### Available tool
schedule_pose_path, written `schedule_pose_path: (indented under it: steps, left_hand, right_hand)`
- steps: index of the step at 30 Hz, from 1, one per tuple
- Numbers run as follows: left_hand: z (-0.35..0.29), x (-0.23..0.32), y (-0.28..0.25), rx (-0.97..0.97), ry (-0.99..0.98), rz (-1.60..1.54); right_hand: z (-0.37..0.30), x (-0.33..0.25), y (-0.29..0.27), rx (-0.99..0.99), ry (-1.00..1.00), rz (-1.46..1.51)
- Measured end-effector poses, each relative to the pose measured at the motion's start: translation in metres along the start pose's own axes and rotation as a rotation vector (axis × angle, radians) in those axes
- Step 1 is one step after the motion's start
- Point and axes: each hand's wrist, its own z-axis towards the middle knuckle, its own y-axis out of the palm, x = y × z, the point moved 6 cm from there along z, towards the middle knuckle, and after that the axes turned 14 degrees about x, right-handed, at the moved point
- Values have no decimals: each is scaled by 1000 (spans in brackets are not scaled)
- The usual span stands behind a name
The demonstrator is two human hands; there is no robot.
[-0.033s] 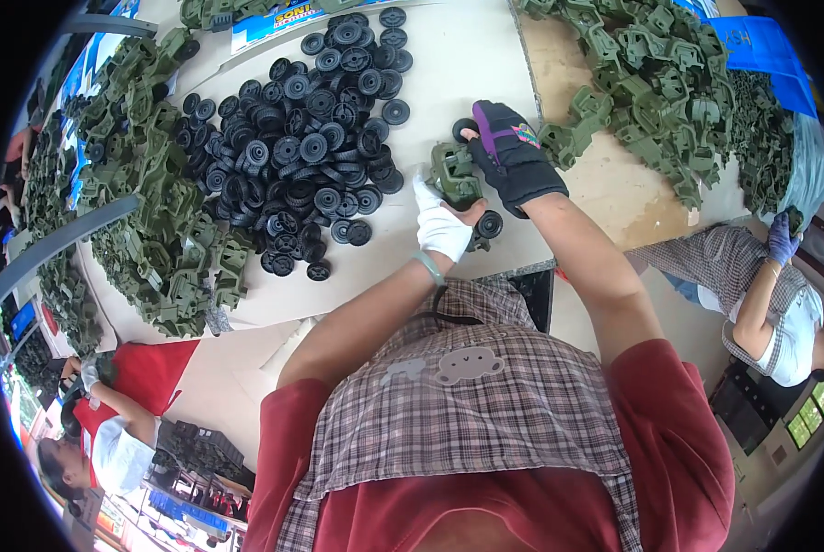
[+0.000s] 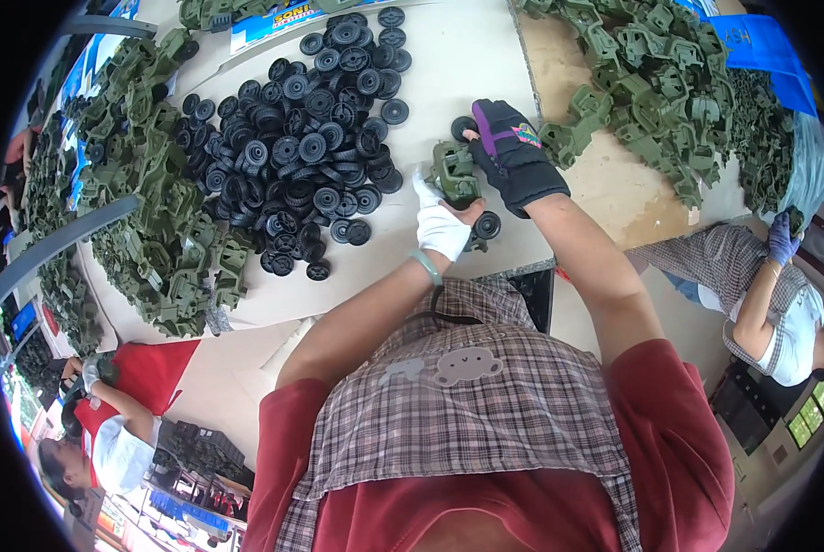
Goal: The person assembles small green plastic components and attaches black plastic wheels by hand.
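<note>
My left hand (image 2: 442, 223), in a white glove with the thumb bare, is closed around a dark green plastic toy vehicle body (image 2: 455, 170) above the table. A black toy wheel (image 2: 488, 224) shows at the vehicle's near end, beside my left thumb. My right hand (image 2: 515, 156) wears a black padded glove with a purple strap and bare fingertips. It pinches another black wheel (image 2: 463, 128) at the vehicle's far right corner. Whether that wheel touches the body is hard to see. Left of my hands lies a large heap of black wheels (image 2: 311, 147).
Green vehicle parts (image 2: 154, 230) are piled along the left, with more green parts (image 2: 651, 92) at the far right. A grey curved bar (image 2: 71, 241) crosses the left side. Co-workers (image 2: 122, 446) sit at both sides; a blue-gloved hand (image 2: 783, 237) shows at right.
</note>
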Motion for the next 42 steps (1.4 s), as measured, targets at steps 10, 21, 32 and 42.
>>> schedule_pose_path:
  steps: [10, 21, 32, 42]
  left_hand:
    - [7, -25, -46, -285, 354, 123]
    - [8, -22, -45, -283, 314, 189]
    - [9, -20, -46, -299, 300, 196]
    - [10, -17, -42, -340, 245, 159]
  right_hand:
    - [3, -5, -1, -98, -268, -11]
    - [-51, -62, -43, -123, -425, 181]
    - [-54, -70, -44, -126, -448, 208]
    - [-76, -54, -32, -15, -284, 190]
